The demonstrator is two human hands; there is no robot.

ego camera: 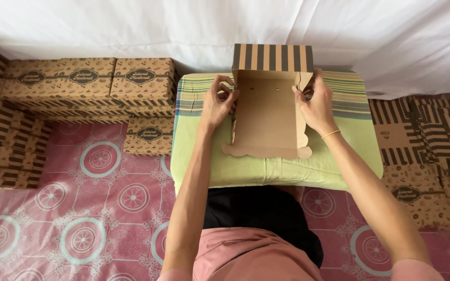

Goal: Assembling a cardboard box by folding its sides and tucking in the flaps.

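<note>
A brown cardboard box (265, 112), partly folded, lies on a green cloth-covered cushion (246, 169). Its far wall stands upright with black and tan stripes. My left hand (216, 103) grips the box's left side flap near the far corner. My right hand (316, 104), with a yellow band on the wrist, grips the right side flap. The near flap with a scalloped edge lies flat toward me.
Stacks of folded brown printed boxes (87, 78) stand at the left, with one more (149, 135) beside the cushion. Flat striped box blanks (423, 130) pile at the right. A pink patterned mat (79, 208) covers the floor. A white cloth (183, 26) hangs behind.
</note>
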